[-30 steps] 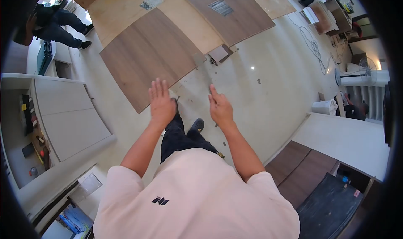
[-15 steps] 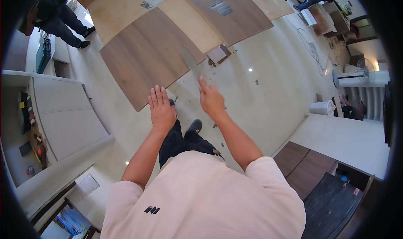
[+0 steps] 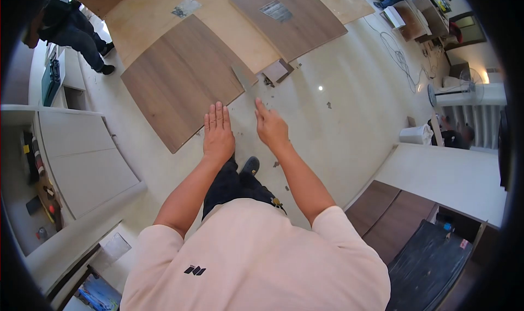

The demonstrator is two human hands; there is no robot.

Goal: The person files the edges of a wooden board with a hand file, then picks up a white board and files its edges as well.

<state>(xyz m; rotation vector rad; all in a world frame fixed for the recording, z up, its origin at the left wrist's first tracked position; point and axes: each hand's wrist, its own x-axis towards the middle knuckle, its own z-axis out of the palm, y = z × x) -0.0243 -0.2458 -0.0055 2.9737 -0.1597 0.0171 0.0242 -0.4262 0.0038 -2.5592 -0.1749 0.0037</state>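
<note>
A brown wood-grain board (image 3: 180, 81) lies over a larger pale sheet, its near edge toward me. My left hand (image 3: 219, 139) is open, with its straight fingers side by side and the fingertips over that edge. To its right, my right hand (image 3: 271, 128) is closed, the index finger stretched forward. It grips a flat grey metal tool (image 3: 240, 77), long and blade-like, which reaches over the board's near right corner. The handle is hidden inside the hand.
A second wood-grain board (image 3: 289, 21) with a label lies farther back on the pale sheet (image 3: 240, 35). A small block (image 3: 277, 70) stands by the corner. Scraps dot the glossy floor (image 3: 322, 131). One person (image 3: 76, 32) stands at far left; a cable (image 3: 401, 54) lies right.
The left hand has shifted right and forward along the board's edge, closer to the right hand. The metal tool, blurred before, now shows more sharply. The whole view has shifted slightly.
</note>
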